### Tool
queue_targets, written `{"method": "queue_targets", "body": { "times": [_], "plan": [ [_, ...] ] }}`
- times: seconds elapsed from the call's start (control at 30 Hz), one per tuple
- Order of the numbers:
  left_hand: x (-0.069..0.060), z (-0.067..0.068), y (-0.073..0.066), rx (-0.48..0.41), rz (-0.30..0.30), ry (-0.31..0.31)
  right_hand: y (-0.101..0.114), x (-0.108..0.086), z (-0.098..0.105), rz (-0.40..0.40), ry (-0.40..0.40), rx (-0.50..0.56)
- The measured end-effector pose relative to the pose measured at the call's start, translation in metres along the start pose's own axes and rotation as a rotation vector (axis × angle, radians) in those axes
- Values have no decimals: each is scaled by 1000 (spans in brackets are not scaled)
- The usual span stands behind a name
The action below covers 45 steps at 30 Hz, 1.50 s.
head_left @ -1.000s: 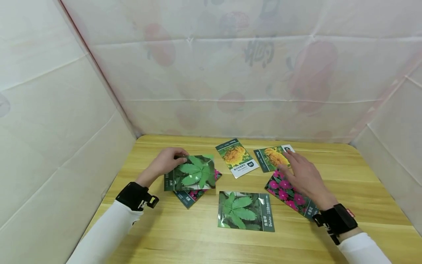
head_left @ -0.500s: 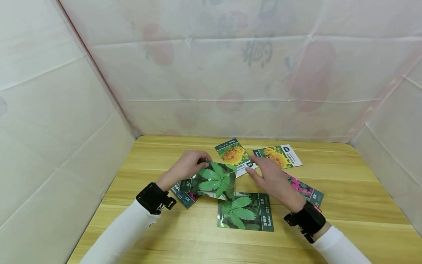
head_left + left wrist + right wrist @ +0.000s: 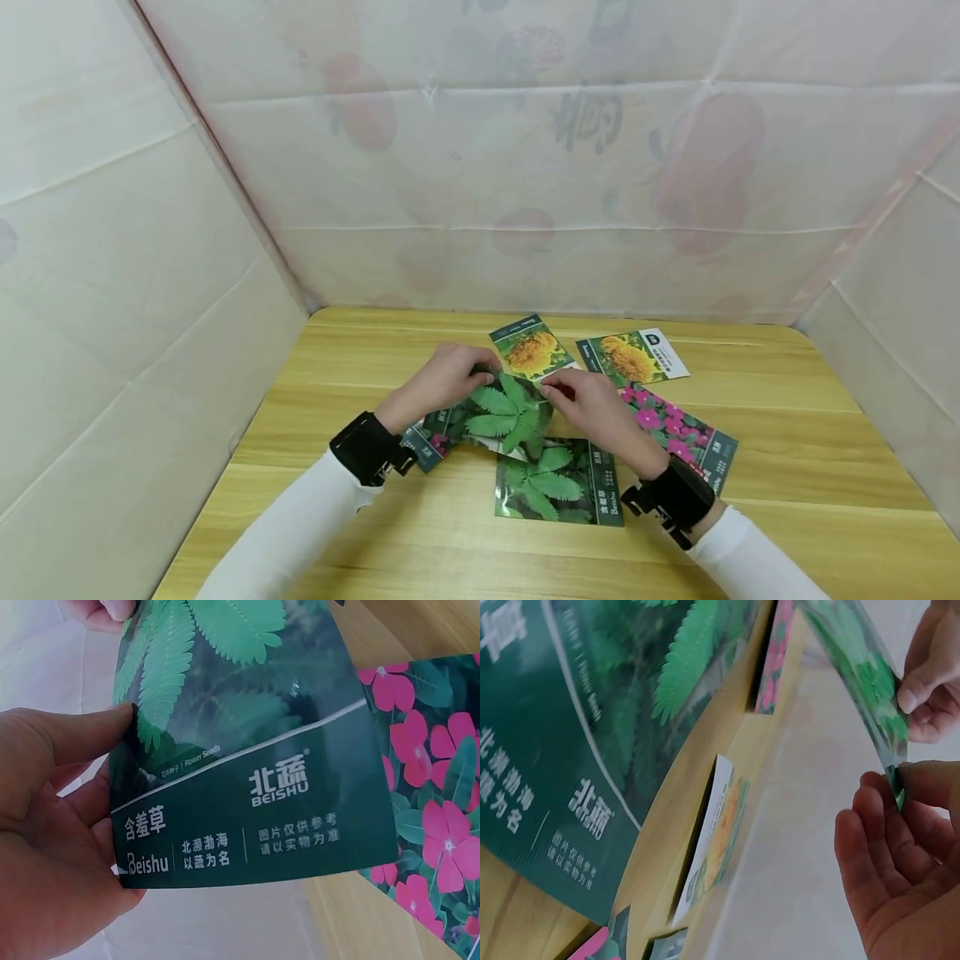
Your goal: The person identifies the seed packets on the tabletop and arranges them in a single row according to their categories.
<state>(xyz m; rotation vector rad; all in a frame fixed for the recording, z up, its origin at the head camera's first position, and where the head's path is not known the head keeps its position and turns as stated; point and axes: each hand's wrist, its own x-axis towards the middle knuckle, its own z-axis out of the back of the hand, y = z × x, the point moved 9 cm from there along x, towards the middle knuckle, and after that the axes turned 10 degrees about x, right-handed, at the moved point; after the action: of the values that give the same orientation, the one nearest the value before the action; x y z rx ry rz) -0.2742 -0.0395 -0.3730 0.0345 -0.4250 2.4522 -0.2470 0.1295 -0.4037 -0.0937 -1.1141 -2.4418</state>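
Note:
A green-leaf seed packet (image 3: 502,417) is held between both hands, raised and tilted above the table. My left hand (image 3: 442,383) pinches its upper left edge; in the left wrist view the thumb of the left hand (image 3: 60,787) lies on the packet's front (image 3: 247,802). My right hand (image 3: 600,417) pinches its upper right corner, and the right wrist view has that corner between thumb and fingers of the right hand (image 3: 907,847). Below lies a second green-leaf packet (image 3: 551,492), partly covered by the held one.
Two yellow-flower packets (image 3: 531,352) (image 3: 630,358) lie toward the back of the wooden table (image 3: 420,533). A pink-flower packet (image 3: 675,425) lies at right, partly behind the right arm. Another pink-flower packet (image 3: 427,446) shows under the held packet at left. Pale cloth walls (image 3: 480,167) surround the table.
My left hand has carried the green-leaf packet right, off most of the left pink-flower packet. My right hand has moved left from the right-hand packets and now pinches the carried packet's corner.

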Motion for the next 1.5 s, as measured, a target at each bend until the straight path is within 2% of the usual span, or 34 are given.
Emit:
{"method": "queue_targets", "body": {
  "times": [0.1, 0.2, 0.33, 0.5, 0.63, 0.7, 0.77, 0.87, 1.03, 1.17, 1.3, 1.37, 1.5],
  "plan": [
    [1, 0, 0, -8, 6, -4, -2, 0, 0, -21, 19, 40],
    [1, 1, 3, -5, 40, -31, -6, -1, -1, -57, 36, 92],
    [-3, 8, 14, -28, 117, -137, -14, -2, 0, -97, 18, 156],
    [-17, 13, 34, -179, 231, -268, -23, -5, 5, -132, -35, 213],
    [-27, 12, 50, -300, 300, -315, -28, -7, 10, -124, -68, 224],
    [-30, 13, 54, -324, 307, -338, -27, -7, 12, -117, -75, 209],
    [-33, 15, 55, -313, 290, -358, -26, -6, 14, -118, -71, 193],
    [-32, 17, 49, -247, 215, -359, -23, -4, 16, -105, -41, 157],
    [-25, 12, 29, -128, 78, -293, -17, 1, 17, -83, 7, 111],
    [-22, 5, 17, -64, 13, -249, -11, 6, 16, -71, 41, 87],
    [-21, -1, 13, -90, -15, -212, 1, 11, 17, -9, 49, 54],
    [-22, -3, 13, -140, -10, -191, 5, 13, 18, 12, 42, 42],
    [-22, -9, 18, -250, 34, -148, 4, 15, 19, -11, 22, 71]
  ]
}}
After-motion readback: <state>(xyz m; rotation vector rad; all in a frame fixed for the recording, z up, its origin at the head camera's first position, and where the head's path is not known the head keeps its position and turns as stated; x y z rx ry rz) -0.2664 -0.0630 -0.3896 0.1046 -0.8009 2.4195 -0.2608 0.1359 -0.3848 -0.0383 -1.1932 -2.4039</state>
